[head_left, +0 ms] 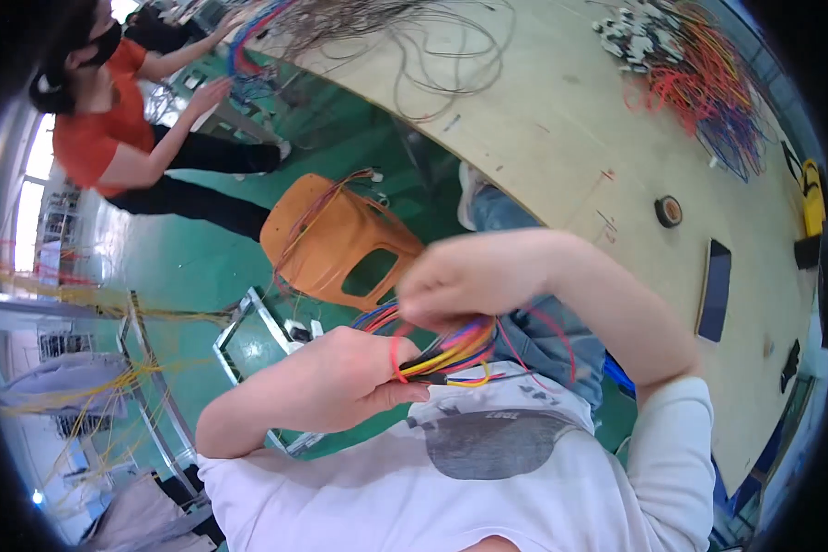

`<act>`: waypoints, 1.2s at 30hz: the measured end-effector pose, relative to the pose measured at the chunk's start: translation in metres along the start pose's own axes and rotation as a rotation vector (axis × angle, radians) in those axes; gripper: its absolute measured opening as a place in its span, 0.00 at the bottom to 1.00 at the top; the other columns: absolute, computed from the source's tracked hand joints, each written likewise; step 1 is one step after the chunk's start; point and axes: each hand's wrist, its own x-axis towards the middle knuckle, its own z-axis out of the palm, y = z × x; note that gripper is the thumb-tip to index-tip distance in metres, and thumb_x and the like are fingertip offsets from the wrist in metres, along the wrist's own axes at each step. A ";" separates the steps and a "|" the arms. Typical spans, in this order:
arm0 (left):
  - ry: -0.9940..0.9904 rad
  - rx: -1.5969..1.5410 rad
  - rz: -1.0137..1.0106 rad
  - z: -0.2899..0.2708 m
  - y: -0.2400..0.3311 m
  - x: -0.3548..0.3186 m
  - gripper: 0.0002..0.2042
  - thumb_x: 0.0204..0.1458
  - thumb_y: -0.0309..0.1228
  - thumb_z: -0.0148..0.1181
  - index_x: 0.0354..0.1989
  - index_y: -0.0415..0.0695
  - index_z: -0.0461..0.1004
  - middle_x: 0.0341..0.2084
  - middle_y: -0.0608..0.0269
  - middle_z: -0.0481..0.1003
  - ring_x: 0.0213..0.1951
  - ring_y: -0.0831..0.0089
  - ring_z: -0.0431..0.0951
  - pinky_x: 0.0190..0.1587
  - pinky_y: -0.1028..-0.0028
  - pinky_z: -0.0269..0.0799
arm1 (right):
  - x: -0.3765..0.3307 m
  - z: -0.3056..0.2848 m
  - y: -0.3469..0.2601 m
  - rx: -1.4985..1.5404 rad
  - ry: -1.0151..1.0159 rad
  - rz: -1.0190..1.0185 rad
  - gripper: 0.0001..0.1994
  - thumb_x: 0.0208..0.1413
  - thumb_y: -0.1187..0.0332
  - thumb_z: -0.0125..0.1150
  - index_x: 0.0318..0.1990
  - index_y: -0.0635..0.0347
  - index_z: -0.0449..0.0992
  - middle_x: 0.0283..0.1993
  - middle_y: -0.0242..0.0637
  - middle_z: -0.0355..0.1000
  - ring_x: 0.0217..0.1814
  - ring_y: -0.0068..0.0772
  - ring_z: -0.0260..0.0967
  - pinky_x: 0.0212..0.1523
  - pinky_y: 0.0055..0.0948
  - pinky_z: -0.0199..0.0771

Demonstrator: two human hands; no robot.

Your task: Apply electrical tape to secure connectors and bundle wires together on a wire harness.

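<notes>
My left hand (363, 368) is closed round a bundle of thin wires (460, 352) in front of my body, its thumb along the underside. The wires are yellow, red, blue, purple and black. A red strand loops round the bundle beside the left fingers and runs up toward my right hand (437, 293). That hand is curled and slightly blurred, just above and against the bundle; its fingertips are hidden, so what it pinches does not show. Loose red ends hang to the right, and blue and red wires stick out behind the left hand.
An orange plastic chair (290, 221) with wires on it stands ahead. The wooden table (543, 129) on the right bears grey cables (451, 55), a heap of coloured wires (699, 74), a tape roll (669, 212) and a phone (714, 290). Another person (110, 129) works at far left, near metal frames (248, 336).
</notes>
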 end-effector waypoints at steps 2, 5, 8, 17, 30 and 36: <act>0.121 0.103 0.037 0.011 -0.002 -0.008 0.10 0.46 0.33 0.57 0.27 0.40 0.65 0.17 0.55 0.66 0.22 0.57 0.69 0.24 0.66 0.64 | -0.006 0.013 0.003 0.179 -0.110 0.080 0.15 0.58 0.62 0.43 0.26 0.64 0.68 0.20 0.30 0.65 0.21 0.19 0.60 0.24 0.21 0.62; 0.402 0.086 0.066 0.022 0.003 -0.007 0.10 0.43 0.31 0.60 0.30 0.40 0.67 0.21 0.56 0.69 0.25 0.63 0.73 0.25 0.70 0.67 | -0.005 0.007 -0.002 0.347 -0.354 0.273 0.14 0.59 0.65 0.41 0.27 0.64 0.68 0.16 0.33 0.66 0.13 0.18 0.64 0.12 0.17 0.63; 0.458 -0.105 0.058 0.023 0.003 0.001 0.13 0.43 0.29 0.61 0.36 0.39 0.68 0.26 0.57 0.71 0.27 0.65 0.74 0.29 0.74 0.68 | 0.000 0.000 0.000 0.278 -0.341 0.268 0.12 0.56 0.66 0.44 0.28 0.65 0.68 0.17 0.34 0.67 0.16 0.21 0.66 0.16 0.21 0.66; 0.875 -0.994 -0.129 0.040 -0.061 0.039 0.09 0.50 0.32 0.54 0.32 0.39 0.65 0.14 0.71 0.65 0.15 0.87 0.59 0.16 0.85 0.52 | -0.022 0.072 0.013 -0.566 1.010 -0.246 0.05 0.42 0.76 0.57 0.29 0.65 0.69 0.30 0.44 0.68 0.31 0.39 0.67 0.33 0.33 0.68; 0.648 -1.265 -0.027 0.044 -0.083 0.029 0.14 0.50 0.24 0.49 0.46 0.35 0.61 0.24 0.68 0.66 0.20 0.86 0.59 0.21 0.84 0.54 | -0.016 0.085 0.030 -0.239 0.869 -0.210 0.06 0.43 0.80 0.55 0.31 0.66 0.70 0.37 0.40 0.66 0.31 0.34 0.61 0.32 0.27 0.61; 0.790 -1.014 -0.086 0.058 -0.057 0.047 0.15 0.50 0.19 0.46 0.48 0.35 0.60 0.37 0.59 0.71 0.41 0.78 0.69 0.43 0.79 0.66 | -0.011 0.081 0.028 -0.194 0.801 -0.360 0.08 0.39 0.78 0.60 0.31 0.62 0.72 0.43 0.38 0.67 0.35 0.33 0.63 0.33 0.25 0.62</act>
